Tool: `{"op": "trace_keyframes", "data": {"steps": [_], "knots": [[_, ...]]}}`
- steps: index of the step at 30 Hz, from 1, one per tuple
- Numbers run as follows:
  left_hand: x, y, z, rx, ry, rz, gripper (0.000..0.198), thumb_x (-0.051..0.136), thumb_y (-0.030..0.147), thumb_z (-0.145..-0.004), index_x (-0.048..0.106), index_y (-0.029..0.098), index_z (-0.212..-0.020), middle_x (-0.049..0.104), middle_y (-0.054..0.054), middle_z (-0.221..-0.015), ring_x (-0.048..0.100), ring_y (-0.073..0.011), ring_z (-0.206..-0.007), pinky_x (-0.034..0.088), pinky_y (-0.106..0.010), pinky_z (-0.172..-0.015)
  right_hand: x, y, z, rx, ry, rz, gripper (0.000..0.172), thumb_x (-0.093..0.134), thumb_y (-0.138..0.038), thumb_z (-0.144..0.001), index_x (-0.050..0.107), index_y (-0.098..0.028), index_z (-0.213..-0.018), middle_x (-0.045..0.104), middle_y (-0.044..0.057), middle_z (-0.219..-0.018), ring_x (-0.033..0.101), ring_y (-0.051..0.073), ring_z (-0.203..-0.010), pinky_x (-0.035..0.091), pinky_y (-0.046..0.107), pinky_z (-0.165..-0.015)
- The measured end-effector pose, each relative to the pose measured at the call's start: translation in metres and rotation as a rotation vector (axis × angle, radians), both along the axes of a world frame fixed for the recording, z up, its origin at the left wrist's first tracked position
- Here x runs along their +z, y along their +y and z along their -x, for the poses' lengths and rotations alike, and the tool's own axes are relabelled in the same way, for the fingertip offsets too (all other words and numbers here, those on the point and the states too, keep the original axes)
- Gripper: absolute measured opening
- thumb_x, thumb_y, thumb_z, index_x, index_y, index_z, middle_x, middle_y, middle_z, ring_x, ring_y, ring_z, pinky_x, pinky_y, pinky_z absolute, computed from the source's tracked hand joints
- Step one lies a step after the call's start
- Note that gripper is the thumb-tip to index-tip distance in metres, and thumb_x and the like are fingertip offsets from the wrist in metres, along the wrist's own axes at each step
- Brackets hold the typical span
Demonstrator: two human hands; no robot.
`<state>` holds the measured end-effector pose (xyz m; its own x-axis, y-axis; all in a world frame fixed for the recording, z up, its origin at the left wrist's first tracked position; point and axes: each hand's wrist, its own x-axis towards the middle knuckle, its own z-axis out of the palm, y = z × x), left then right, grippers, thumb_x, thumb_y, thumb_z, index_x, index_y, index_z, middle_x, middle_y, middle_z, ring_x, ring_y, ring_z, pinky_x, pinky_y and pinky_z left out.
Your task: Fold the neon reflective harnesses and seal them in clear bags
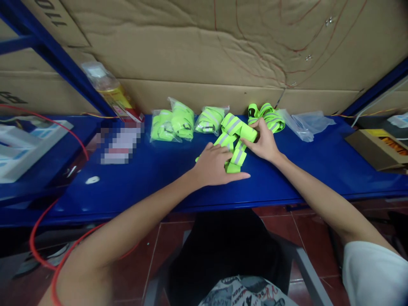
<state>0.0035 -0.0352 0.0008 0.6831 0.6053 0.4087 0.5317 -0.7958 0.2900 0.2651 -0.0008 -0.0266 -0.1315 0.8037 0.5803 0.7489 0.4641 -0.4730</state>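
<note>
Neon-green reflective strap [234,140] best kept flat: left hand [214,166] pressing open-palmed at six o'clock, right hand [262,142] pinching the fold (firmly).

The blue shelf [153,178] lies bare at 9 o'clock of the left hand [213,166], as far as a small white ring [92,179]. At 12 o'clock, 3 bagged strap bundles [181,121] and a loose strap heap [266,114] bar the way. At 3 o'clock of the right hand [264,144], bare shelf runs toward a cardboard box [378,148]; empty bags [307,123] lie at 2 o'clock.
</note>
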Motion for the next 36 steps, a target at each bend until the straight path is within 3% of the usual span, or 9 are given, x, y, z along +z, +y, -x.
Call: {"op": "trace_keyframes", "data": {"steps": [7, 9, 13, 15, 18, 21, 26, 30, 36], "knots": [[-0.014, 0.01, 0.002, -0.17, -0.03, 0.226, 0.029, 0.081, 0.039, -0.085, 0.074, 0.021, -0.107, 0.074, -0.004, -0.092, 0.069, -0.0227, -0.087, 0.05, -0.035, -0.078, 0.001, 0.008, -0.017, -0.024, -0.056, -0.017, 0.05, 0.075, -0.061, -0.088, 0.054, -0.027, -0.118, 0.073, 0.012, -0.111, 0.072, 0.037, -0.1, 0.06, 0.056, -0.084], [-0.01, 0.01, 0.005, -0.158, -0.044, 0.347, 0.049, 0.085, 0.041, -0.082, 0.073, 0.023, -0.126, 0.07, 0.001, -0.075, 0.068, -0.0209, -0.073, 0.049, -0.033, -0.069, 0.001, 0.008, -0.018, -0.034, -0.079, -0.001, 0.048, 0.075, -0.057, -0.087, 0.054, -0.026, -0.117, 0.073, 0.013, -0.113, 0.072, 0.037, -0.099, 0.06, 0.054, -0.083], [0.001, 0.008, 0.007, -0.174, -0.211, 0.658, 0.101, 0.085, 0.054, -0.084, 0.037, 0.021, -0.167, 0.062, 0.009, -0.058, 0.06, -0.0172, -0.05, 0.044, -0.03, -0.054, 0.003, 0.005, -0.013, -0.05, -0.151, 0.042, 0.045, 0.075, -0.048, -0.084, 0.055, -0.024, -0.116, 0.074, 0.012, -0.111, 0.071, 0.034, -0.089, 0.056, 0.047, -0.075], [0.002, 0.012, 0.009, -0.115, -0.324, 0.666, 0.081, 0.076, 0.053, -0.092, 0.045, 0.019, -0.16, 0.064, 0.008, -0.058, 0.058, -0.0156, -0.047, 0.044, -0.029, -0.053, 0.004, 0.002, -0.011, -0.065, -0.204, 0.048, 0.041, 0.073, -0.043, -0.084, 0.056, -0.024, -0.116, 0.075, 0.011, -0.11, 0.071, 0.033, -0.086, 0.053, 0.043, -0.072], [0.001, 0.026, 0.014, 0.063, -0.413, 0.424, 0.033, 0.065, 0.048, -0.1, 0.072, 0.02, -0.116, 0.068, 0.002, -0.064, 0.063, -0.0153, -0.056, 0.048, -0.03, -0.062, 0.005, -0.003, -0.01, -0.073, -0.304, 0.008, 0.034, 0.07, -0.035, -0.085, 0.057, -0.024, -0.114, 0.076, 0.011, -0.113, 0.073, 0.033, -0.094, 0.051, 0.04, -0.072], [-0.001, 0.038, 0.02, 0.136, -0.343, 0.173, 0.035, 0.068, 0.054, -0.098, 0.073, 0.022, -0.085, 0.073, -0.002, -0.077, 0.066, -0.0173, -0.073, 0.05, -0.033, -0.075, 0.005, -0.009, -0.008, -0.078, -0.46, -0.034, 0.029, 0.069, -0.032, -0.087, 0.059, -0.024, -0.113, 0.076, 0.011, -0.119, 0.073, 0.033, -0.097, 0.047, 0.037, -0.065], [-0.004, 0.032, 0.017, 0.12, -0.211, -0.057, 0.053, 0.073, 0.074, -0.088, 0.071, 0.022, -0.095, 0.068, -0.007, -0.104, 0.061, -0.0265, -0.106, 0.045, -0.046, -0.104, 0.011, -0.018, -0.003, -0.04, -0.646, -0.066, 0.027, 0.065, -0.025, -0.091, 0.065, -0.024, -0.118, 0.072, 0.011, -0.132, 0.071, 0.026, -0.088, 0.036, 0.034, -0.051], [-0.007, 0.022, 0.012, 0.152, -0.073, -0.06, 0.079, 0.079, 0.089, -0.07, 0.066, 0.021, -0.106, 0.063, -0.013, -0.119, 0.056, -0.0345, -0.115, 0.043, -0.05, -0.103, 0.017, -0.024, -0.003, 0.091, -0.594, -0.044, 0.028, 0.066, -0.034, -0.097, 0.067, -0.024, -0.123, 0.067, 0.011, -0.146, 0.074, 0.027, -0.096, 0.045, 0.034, -0.055], [-0.009, 0.024, 0.016, 0.086, 0.098, 0.061, 0.055, 0.085, 0.061, -0.079, 0.064, 0.021, -0.11, 0.062, -0.012, -0.119, 0.058, -0.0336, -0.113, 0.046, -0.046, -0.095, 0.018, -0.027, -0.003, 0.2, -0.35, 0.015, 0.028, 0.051, -0.046, -0.111, 0.072, -0.027, -0.115, 0.076, 0.007, -0.134, 0.076, 0.026, -0.106, 0.058, 0.038, -0.083]]}}
